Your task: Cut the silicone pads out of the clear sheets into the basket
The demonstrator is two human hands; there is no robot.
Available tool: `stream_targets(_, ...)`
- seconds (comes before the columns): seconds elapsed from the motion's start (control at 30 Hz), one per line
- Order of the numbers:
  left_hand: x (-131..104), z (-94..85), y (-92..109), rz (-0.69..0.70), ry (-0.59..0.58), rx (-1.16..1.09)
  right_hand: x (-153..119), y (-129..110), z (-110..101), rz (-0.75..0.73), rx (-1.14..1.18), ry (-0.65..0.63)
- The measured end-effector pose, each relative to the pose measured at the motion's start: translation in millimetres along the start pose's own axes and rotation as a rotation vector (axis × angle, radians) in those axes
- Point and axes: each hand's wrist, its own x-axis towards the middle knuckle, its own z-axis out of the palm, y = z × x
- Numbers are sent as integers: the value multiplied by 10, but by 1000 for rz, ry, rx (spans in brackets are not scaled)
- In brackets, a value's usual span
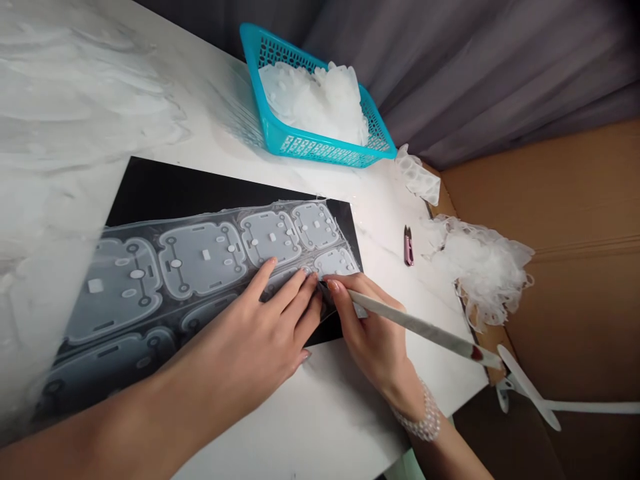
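Note:
A translucent moulded silicone sheet [203, 257] with rows of rounded panels lies on a black mat [165, 190]. My left hand [265, 313] rests flat on it, fingers stretched out and holding the sheet against the mat. Close to those fingertips, at the sheet's right-hand end, my right hand [373, 327] grips a long, slim, pale-handled tool [425, 327] like a pen. A dark red mark shows near the handle's back end. The tool's tip is at the sheet, mostly hidden by my fingers, so its exact kind is unclear.
Beyond the mat stands a turquoise basket [325, 155] of translucent pieces. Pink-handled thread snips [409, 247] lie to the right, near a heap of clear trimmings [483, 263] against cardboard [560, 233]. More translucent sheets [75, 87] are stacked at left. A white clamp [525, 387] is at lower right.

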Motion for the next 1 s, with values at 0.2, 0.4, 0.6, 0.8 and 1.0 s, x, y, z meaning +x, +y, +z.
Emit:
stream_targets(0.2, 0, -68, -34, 37, 33, 88, 29, -28, -16, -31, -36, -22)
stream_targets(0.4, -12, -21, -20, 24, -2, 97, 19, -68, -40, -44, -105, -36)
stream_targets(0.6, -2, -26, -14, 7, 14, 77, -146, -44, 7, -206, -223, -43)
stream_targets(0.8, -13, 2, -56, 53, 33, 61, -100, -34, 82, -367, -398, -5)
stream_targets(1.0, -38, 60, -70, 26, 68, 39, -100, -20, 86, -372, -470, 2)
